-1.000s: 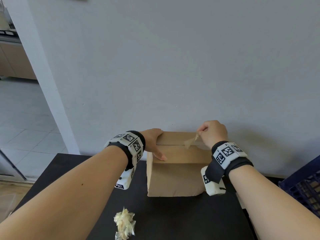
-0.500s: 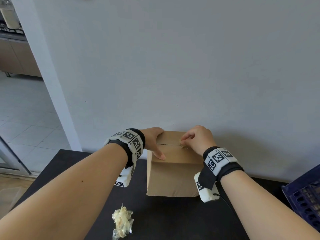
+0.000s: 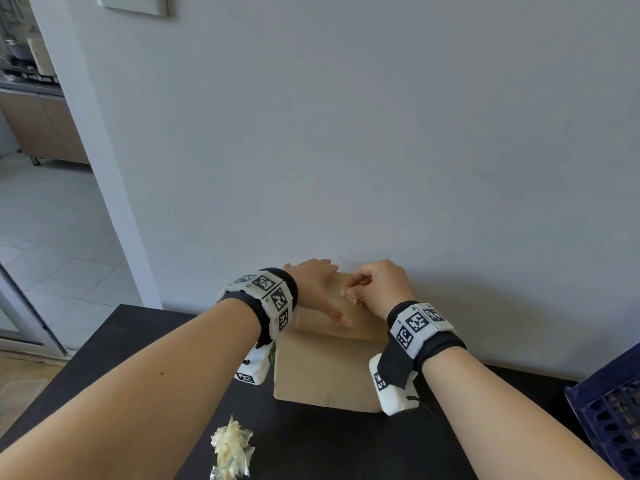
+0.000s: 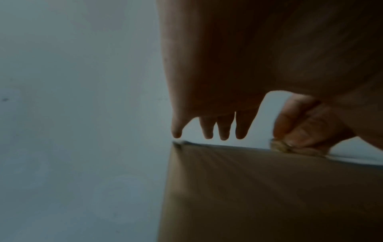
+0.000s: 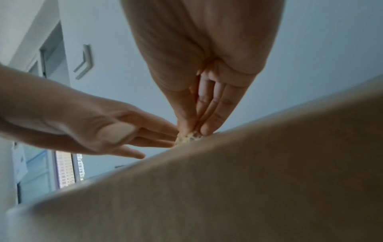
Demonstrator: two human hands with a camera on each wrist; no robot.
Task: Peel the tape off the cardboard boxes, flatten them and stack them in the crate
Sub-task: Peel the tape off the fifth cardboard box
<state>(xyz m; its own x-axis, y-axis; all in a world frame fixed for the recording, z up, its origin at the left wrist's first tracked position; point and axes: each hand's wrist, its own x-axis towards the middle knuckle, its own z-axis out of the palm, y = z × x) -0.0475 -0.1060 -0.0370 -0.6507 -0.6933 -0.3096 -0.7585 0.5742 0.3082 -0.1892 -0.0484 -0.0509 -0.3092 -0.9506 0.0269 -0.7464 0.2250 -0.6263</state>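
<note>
A brown cardboard box point(image 3: 325, 372) stands on the black table point(image 3: 346, 445) against the wall. My left hand point(image 3: 317, 289) lies flat on the box's top with straight fingers, thumb near the front edge. My right hand point(image 3: 375, 284) is over the middle of the top and pinches a crumpled bit of tape point(image 3: 348, 293) right at the cardboard. In the right wrist view the tape point(image 5: 187, 136) sits between thumb and fingertips, touching the box point(image 5: 228, 188). The left wrist view shows my left fingers point(image 4: 223, 129) above the box's top edge point(image 4: 259, 188).
A wad of peeled tape point(image 3: 230, 448) lies on the table near its front edge. A dark blue crate point(image 3: 609, 410) stands at the right edge. The grey wall is right behind the box. A doorway opens to the left.
My right hand, which held a strip of tape lifted above the box's right side, has come down and moved left to the middle of the top. The left hand has flattened further over the top.
</note>
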